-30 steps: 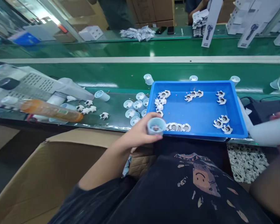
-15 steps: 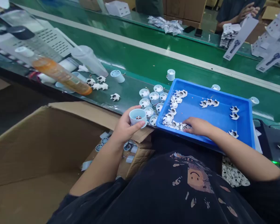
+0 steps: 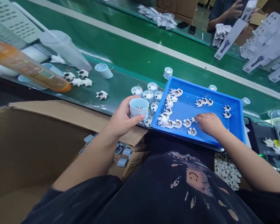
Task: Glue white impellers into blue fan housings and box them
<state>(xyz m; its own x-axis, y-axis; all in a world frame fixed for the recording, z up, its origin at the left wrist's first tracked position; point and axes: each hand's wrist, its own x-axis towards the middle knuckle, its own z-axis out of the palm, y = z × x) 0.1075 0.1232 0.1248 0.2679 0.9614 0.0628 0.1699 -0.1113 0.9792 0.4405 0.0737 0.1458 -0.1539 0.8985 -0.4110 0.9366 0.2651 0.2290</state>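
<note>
My left hand (image 3: 122,116) is wrapped round a light blue plastic cup-shaped housing (image 3: 139,108), held upright with its open top facing me; small red and silver parts show at its bottom. Over the blue tray (image 3: 214,143), my right hand (image 3: 208,123) has its fingers closed at the edge of a small white fan wheel (image 3: 193,119), partly hidden by the fingertips. More white fan wheels (image 3: 177,123) with dark hubs lie along the tray's left and front sides. Left of the tray, several blue housings with fan wheels inside (image 3: 148,95) stand grouped.
Loose fan wheels (image 3: 101,95), an orange bottle (image 3: 37,68) and a translucent jug (image 3: 65,49) are on the bench at left. Below sit an open cardboard box (image 3: 37,140) and more housings (image 3: 122,162). Across the green belt (image 3: 121,48), a person handles white boxes (image 3: 230,39).
My right hand has moved right along the tray, and fan wheels at the front now lie more spread out. The left hand still holds the housing. The view has shifted to the right.
</note>
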